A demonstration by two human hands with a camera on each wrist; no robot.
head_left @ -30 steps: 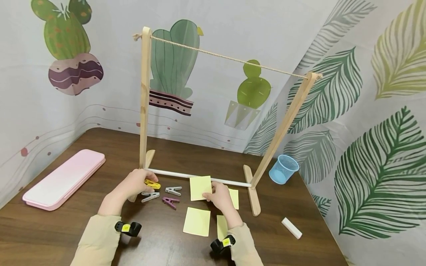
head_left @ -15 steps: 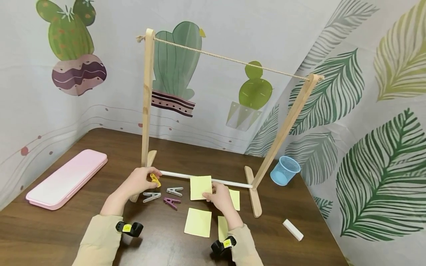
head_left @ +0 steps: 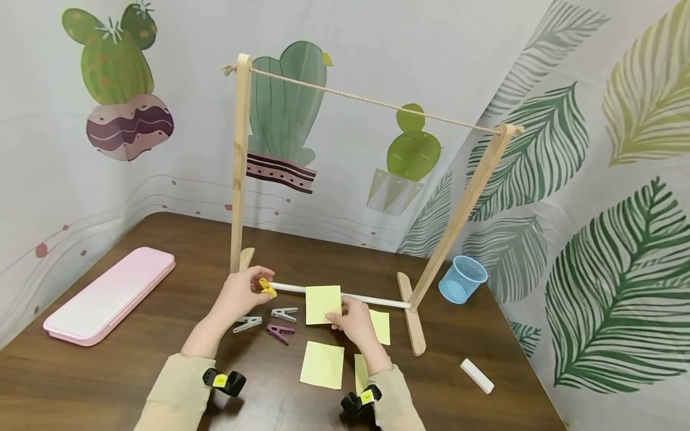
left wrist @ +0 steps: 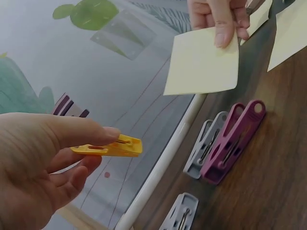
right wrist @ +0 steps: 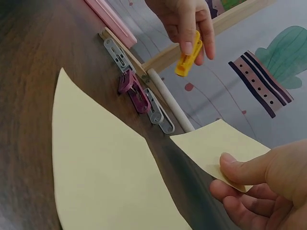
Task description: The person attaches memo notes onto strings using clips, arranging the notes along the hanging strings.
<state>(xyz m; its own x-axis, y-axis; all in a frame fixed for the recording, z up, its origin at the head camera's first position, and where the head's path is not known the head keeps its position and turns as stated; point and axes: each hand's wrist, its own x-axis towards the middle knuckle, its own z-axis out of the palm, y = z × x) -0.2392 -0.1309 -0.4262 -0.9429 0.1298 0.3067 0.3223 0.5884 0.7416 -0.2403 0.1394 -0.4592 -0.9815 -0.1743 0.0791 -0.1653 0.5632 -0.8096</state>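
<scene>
My left hand [head_left: 241, 294] pinches a yellow clothespin [left wrist: 115, 146] between thumb and fingers, raised above the table at the rack's left side. With thumb and fingers my right hand [head_left: 356, 323] holds a yellow sticky note [head_left: 322, 304] by its lower right corner, in front of the white bar [head_left: 372, 300]. Below the left hand lie two grey clothespins, one nearer the hand [head_left: 248, 324] and one farther right [head_left: 284, 313], along with a purple clothespin [head_left: 280, 333]. More yellow notes lie on the table, one in front [head_left: 322, 365] and others partly covered by the right arm.
The wooden rack has a left post [head_left: 240, 167], a right post [head_left: 460, 215] and a rope [head_left: 372, 100] strung between their tops. A pink case [head_left: 110, 293] lies at the left. On the right are a blue mesh cup [head_left: 462, 279] and a white block [head_left: 477, 376].
My left hand has lifted the yellow clothespin off the table area and carried it right, toward the note. The right hand stays nearly still with the note.
</scene>
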